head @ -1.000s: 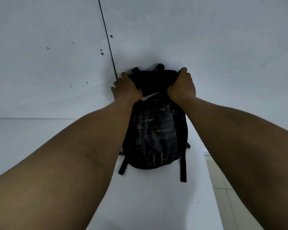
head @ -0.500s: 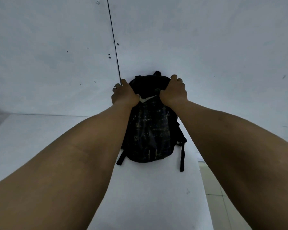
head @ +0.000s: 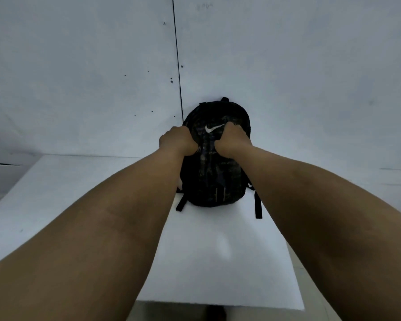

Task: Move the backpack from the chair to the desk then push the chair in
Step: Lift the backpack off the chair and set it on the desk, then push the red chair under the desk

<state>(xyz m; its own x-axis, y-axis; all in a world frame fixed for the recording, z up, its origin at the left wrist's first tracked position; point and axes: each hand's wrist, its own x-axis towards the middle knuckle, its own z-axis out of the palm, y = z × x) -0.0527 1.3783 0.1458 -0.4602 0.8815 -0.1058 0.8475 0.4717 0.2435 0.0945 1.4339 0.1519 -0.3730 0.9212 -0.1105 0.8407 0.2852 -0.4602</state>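
Observation:
A black backpack with a white swoosh logo stands upright on the white desk, its back against the wall. My left hand grips its upper left side with curled fingers. My right hand is closed on the upper front, just right of the logo. Two black straps trail onto the desk on either side of the bag's base. The chair is out of sight.
A pale wall with a dark vertical seam rises right behind the desk. The desk's near edge runs along the bottom of the view, and its right edge borders tiled floor. A darker surface shows at far left.
Both hands have slid down from the bag's top onto its upper front and sides. The view has pulled back, and the backpack now leans upright against the wall.

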